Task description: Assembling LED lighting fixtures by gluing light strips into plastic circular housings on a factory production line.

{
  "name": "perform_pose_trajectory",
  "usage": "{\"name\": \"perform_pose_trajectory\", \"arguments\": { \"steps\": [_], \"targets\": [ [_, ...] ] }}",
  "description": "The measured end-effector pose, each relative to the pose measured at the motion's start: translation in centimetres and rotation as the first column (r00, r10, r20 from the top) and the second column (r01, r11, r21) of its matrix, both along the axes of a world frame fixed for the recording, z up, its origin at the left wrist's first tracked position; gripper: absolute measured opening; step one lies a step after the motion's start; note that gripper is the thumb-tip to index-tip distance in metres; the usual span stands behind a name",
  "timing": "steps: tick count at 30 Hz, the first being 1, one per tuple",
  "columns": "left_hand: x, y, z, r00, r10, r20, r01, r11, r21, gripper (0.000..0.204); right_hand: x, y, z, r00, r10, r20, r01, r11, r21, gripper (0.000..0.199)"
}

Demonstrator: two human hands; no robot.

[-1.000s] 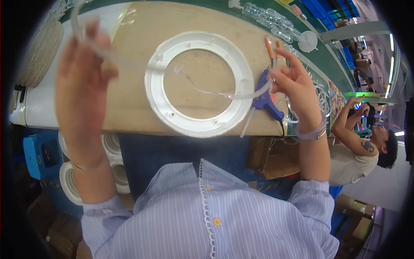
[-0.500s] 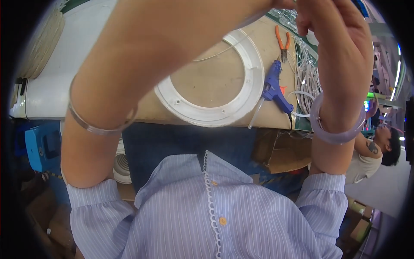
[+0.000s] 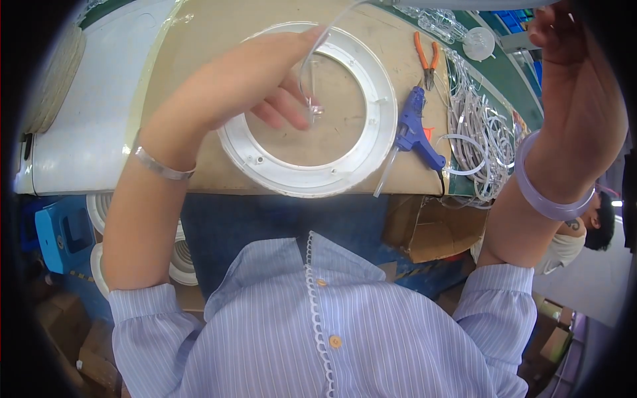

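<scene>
Head view, looking down: the left hand hangs over the white plastic ring that lies flat on the tan counter. Its fingers curl loosely across the ring's rim at about ten o'clock and reach into the open centre, pinching a clear flexible strip whose lower end dangles near the middle of the ring; the strip arcs up past twelve o'clock toward the top edge of the picture. A thin metal bangle sits on that wrist.

The right hand is raised at two o'clock, close to the lens, with a pale lilac bangle round the wrist. Its fingers sit at the picture's upper rim and I cannot tell how far they are closed or what they hold.

At three o'clock of the ring, just beside its outer edge, lies a blue glue gun with its nozzle pointing toward the counter's near edge. Orange-handled pliers lie at one o'clock. Farther right a heap of clear strips crowds the counter's right edge. Bare tan surface is open to the ring's left, at nine o'clock. The ring's six-o'clock edge lies close to the counter's near edge.
</scene>
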State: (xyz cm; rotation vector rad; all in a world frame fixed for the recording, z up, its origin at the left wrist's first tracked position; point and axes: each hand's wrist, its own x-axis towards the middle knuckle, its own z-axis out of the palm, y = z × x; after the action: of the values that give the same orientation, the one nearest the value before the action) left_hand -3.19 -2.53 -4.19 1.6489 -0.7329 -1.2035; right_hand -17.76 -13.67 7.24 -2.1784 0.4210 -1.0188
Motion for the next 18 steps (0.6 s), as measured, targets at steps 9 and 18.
{"name": "perform_pose_trajectory", "arguments": {
  "steps": [9, 18],
  "targets": [
    [-0.8, -0.7, -1.4, 0.992, -0.102, 0.068, 0.105, 0.994, -0.036, 0.034, 0.4, -1.6, 1.0, 0.985, 0.005, 0.174, -0.022, 0.996, 0.091, 0.019],
    [-0.5, 0.6, -1.5, 0.739, -0.322, -0.592, 0.339, 0.937, -0.086, 0.059, 0.0, -4.1, 1.2, 0.958, 0.041, 0.285, -0.075, 0.991, 0.109, 0.020]
  ]
}}
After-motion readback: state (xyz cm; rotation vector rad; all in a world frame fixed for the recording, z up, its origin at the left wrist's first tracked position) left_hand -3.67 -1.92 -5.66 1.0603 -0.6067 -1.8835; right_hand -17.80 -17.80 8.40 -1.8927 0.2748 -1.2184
